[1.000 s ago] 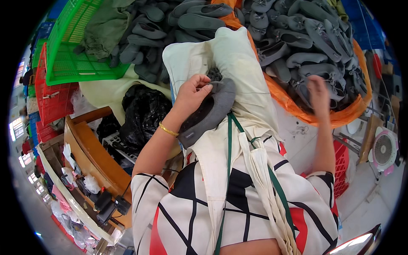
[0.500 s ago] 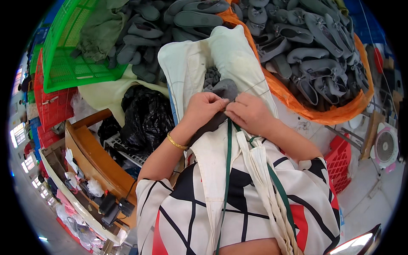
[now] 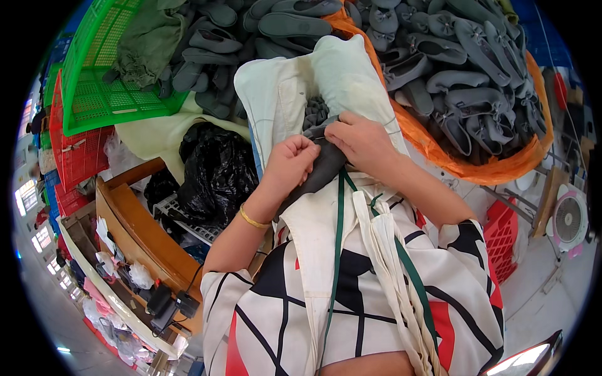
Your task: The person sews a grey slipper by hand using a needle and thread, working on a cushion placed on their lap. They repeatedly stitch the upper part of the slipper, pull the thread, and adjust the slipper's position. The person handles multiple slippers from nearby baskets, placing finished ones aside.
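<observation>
A grey cloth shoe (image 3: 325, 168) lies in my lap on the cream apron (image 3: 316, 241). Its far edge is pinched between the thumb and fingers of my right hand (image 3: 364, 143). My left hand (image 3: 290, 164) is closed at the shoe's left side, thumb and fingertips together. Between the hands, a thin pale line, perhaps a needle or thread, shows at the shoe's edge; what the left fingertips hold is too small to make out. Just beyond the shoe, small grey cloth bows (image 3: 315, 111) sit in a fold of the pale cloth (image 3: 345, 72) over my knees.
Grey shoes with bows (image 3: 467, 81) fill an orange bag (image 3: 495, 170) at the far right. More grey shoes (image 3: 295, 26) lie beyond my knees, by a green crate (image 3: 94, 116). Leftward are a black plastic bag (image 3: 216, 172) and wooden drawer (image 3: 141, 232); a fan (image 3: 569, 216) stands right.
My right hand has moved away from me and slightly left along the shoe's edge. The left hand has drawn back a little to the left, and the shoe has turned, exposing more dark surface.
</observation>
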Tool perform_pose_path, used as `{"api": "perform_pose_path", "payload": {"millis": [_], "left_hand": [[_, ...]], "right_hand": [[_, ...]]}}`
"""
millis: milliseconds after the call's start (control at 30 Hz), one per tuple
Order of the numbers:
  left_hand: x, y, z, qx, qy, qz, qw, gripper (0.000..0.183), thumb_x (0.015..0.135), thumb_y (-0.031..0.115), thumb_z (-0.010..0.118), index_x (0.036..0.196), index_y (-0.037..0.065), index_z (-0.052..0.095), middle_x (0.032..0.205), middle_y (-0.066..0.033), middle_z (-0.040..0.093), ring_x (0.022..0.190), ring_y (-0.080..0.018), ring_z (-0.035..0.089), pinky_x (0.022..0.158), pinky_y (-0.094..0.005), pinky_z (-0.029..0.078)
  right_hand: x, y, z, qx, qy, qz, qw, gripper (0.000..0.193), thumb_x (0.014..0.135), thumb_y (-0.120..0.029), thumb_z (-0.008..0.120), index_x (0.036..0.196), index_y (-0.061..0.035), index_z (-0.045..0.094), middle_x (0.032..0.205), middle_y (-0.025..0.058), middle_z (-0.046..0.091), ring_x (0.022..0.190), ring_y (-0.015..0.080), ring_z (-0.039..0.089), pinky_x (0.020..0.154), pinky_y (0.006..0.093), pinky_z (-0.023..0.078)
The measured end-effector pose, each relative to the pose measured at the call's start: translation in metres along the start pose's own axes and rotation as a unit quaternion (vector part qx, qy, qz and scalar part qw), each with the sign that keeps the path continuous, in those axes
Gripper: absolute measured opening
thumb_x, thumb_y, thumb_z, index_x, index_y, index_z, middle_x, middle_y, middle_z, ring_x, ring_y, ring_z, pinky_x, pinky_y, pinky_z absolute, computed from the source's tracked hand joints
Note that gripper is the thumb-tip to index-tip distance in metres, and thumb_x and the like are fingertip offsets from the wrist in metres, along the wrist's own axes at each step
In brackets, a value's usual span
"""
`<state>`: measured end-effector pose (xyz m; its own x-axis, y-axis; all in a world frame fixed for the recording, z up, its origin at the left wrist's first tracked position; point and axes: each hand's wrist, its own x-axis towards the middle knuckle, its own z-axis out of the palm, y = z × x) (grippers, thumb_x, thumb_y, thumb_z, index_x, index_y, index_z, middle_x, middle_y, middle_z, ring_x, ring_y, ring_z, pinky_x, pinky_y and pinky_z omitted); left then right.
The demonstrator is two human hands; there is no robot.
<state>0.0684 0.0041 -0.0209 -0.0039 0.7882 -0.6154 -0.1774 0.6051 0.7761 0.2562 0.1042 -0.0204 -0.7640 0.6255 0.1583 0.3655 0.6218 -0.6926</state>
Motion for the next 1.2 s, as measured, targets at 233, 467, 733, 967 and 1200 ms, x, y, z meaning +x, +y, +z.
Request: {"api": "perform_pose_path", "payload": {"millis": [233, 467, 733, 967, 1200], "left_hand": [[0.01, -0.001, -0.004, 0.064, 0.046, 0.072, 0.994, 0.01, 0.098, 0.015, 0.06, 0.096, 0.005, 0.064, 0.077, 0.0012, 0.061, 0.062, -0.005, 0.055, 0.056, -0.0201, 0.045], [0.014, -0.013, 0.0, 0.011, 0.033, 0.054, 0.998, 0.011, 0.097, 0.013, 0.062, 0.096, 0.003, 0.066, 0.078, -0.0031, 0.065, 0.065, -0.0105, 0.059, 0.059, -0.0249, 0.049], [0.007, -0.009, 0.014, 0.289, 0.139, 0.286, 0.903, 0.011, 0.088, 0.014, 0.068, 0.091, 0.003, 0.07, 0.082, -0.0142, 0.068, 0.071, -0.0303, 0.065, 0.064, -0.0346, 0.051], [0.016, -0.012, 0.003, 0.281, 0.117, 0.24, 0.922, 0.012, 0.089, 0.014, 0.067, 0.091, 0.002, 0.07, 0.078, -0.0118, 0.069, 0.065, -0.0227, 0.065, 0.061, -0.0314, 0.049], [0.022, -0.003, 0.0, 0.224, 0.057, 0.21, 0.95, 0.01, 0.09, 0.01, 0.065, 0.092, 0.0, 0.067, 0.072, -0.0085, 0.064, 0.062, -0.0121, 0.056, 0.059, -0.0267, 0.045]], "right_hand": [[0.007, 0.011, 0.01, -0.053, -0.005, -0.041, 0.998, 0.009, 0.079, -0.01, 0.066, 0.088, -0.0115, 0.064, 0.081, 0.0056, 0.056, 0.077, 0.0267, 0.062, 0.061, 0.0368, 0.049], [0.004, 0.002, 0.026, 0.128, 0.038, 0.022, 0.991, 0.009, 0.084, -0.011, 0.07, 0.091, -0.0099, 0.066, 0.084, 0.0074, 0.062, 0.075, 0.0278, 0.063, 0.063, 0.0349, 0.051], [-0.007, 0.03, -0.006, 0.589, 0.033, 0.279, 0.758, 0.007, 0.098, -0.011, 0.059, 0.105, -0.008, 0.06, 0.086, 0.0008, 0.061, 0.069, 0.0074, 0.056, 0.055, 0.0204, 0.044], [-0.072, 0.138, -0.174, 0.705, 0.352, 0.22, 0.576, 0.007, 0.093, 0.001, 0.057, 0.089, -0.0031, 0.054, 0.073, 0.0046, 0.055, 0.063, 0.0119, 0.053, 0.061, 0.0229, 0.052], [-0.185, 0.232, -0.334, 0.398, 0.711, 0.163, 0.557, 0.016, 0.098, -0.001, 0.05, 0.084, 0.0067, 0.05, 0.072, 0.0103, 0.05, 0.071, 0.0223, 0.056, 0.099, 0.0466, 0.055]]}}
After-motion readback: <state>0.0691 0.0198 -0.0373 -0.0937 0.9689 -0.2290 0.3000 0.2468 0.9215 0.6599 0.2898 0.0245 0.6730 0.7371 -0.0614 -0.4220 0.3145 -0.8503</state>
